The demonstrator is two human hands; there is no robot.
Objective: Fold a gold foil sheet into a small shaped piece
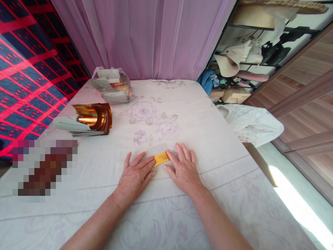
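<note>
A small white sheet with a gold-yellow strip (161,158) lies flat on the flowered cloth (182,118) in front of me. My left hand (135,177) lies palm down at its left end, fingertips on the strip. From the right, my right hand (183,168) presses flat on the other end, fingers spread. Most of the sheet is hidden under the two hands. Neither hand grips anything.
A stack of white sheets with curled copper-gold foil (88,119) lies at the left. Behind it stands a clear plastic bag of similar sheets (111,86). A blurred patch covers the near left. A white bag (252,125) hangs off the right edge; purple curtain behind.
</note>
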